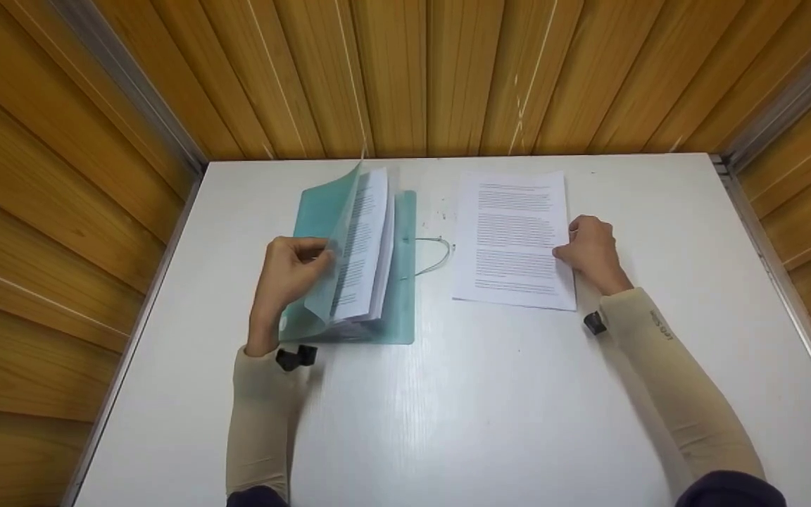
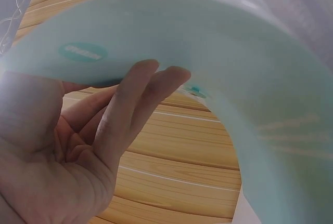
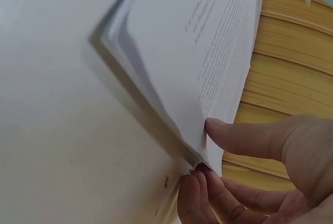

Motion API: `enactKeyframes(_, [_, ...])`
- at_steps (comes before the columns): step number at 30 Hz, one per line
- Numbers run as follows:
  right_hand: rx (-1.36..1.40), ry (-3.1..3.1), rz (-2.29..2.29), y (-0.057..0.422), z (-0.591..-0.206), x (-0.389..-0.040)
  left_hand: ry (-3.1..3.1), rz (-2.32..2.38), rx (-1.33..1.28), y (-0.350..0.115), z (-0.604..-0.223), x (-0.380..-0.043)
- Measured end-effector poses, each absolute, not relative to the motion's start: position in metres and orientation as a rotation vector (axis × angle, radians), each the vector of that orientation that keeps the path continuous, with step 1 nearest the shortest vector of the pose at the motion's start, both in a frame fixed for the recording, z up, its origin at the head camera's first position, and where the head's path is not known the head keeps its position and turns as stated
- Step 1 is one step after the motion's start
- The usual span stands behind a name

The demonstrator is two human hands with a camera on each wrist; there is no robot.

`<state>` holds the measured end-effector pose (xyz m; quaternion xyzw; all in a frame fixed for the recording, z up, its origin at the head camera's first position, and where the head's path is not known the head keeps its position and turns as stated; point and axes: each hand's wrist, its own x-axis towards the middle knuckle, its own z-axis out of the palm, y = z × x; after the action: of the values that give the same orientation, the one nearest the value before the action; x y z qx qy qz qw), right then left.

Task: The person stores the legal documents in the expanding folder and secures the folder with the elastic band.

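Observation:
On the left of the table lies a translucent green folder (image 1: 403, 310), its cover (image 1: 314, 211) raised and bent. Printed sheets (image 1: 360, 260) stand partly lifted inside it. My left hand (image 1: 289, 271) pinches the cover's left edge between thumb and fingers; the left wrist view shows the cover (image 2: 156, 31) curving over the fingers. Right of the folder is a stack of printed paper (image 1: 518, 239). With thumb on top and fingers beneath, my right hand (image 1: 594, 248) pinches its right edge, and in the right wrist view the corner of the stack (image 3: 171, 52) bends upward.
A thin elastic cord (image 1: 441, 257) loops out from the folder's right edge toward the paper. Wood-patterned walls (image 1: 391, 77) enclose the white table (image 1: 476, 415) at the back and both sides. Small dark marks dot the tabletop between folder and stack.

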<state>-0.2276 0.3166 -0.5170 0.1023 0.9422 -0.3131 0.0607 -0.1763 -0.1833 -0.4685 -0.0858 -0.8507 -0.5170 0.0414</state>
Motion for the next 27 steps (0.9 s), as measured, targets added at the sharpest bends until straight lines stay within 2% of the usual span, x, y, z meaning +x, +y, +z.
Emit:
enactKeyframes(16, [0.283,2.828,-0.998,0.324,-0.519,-0.229,-2.607,-1.575,-0.270,-0.183,-0.468,-0.176])
enactKeyframes(27, [0.369,2.639,-1.128,0.335,-0.516,-0.233,-2.602,-1.587,-0.285,-0.184,-0.468,-0.175])
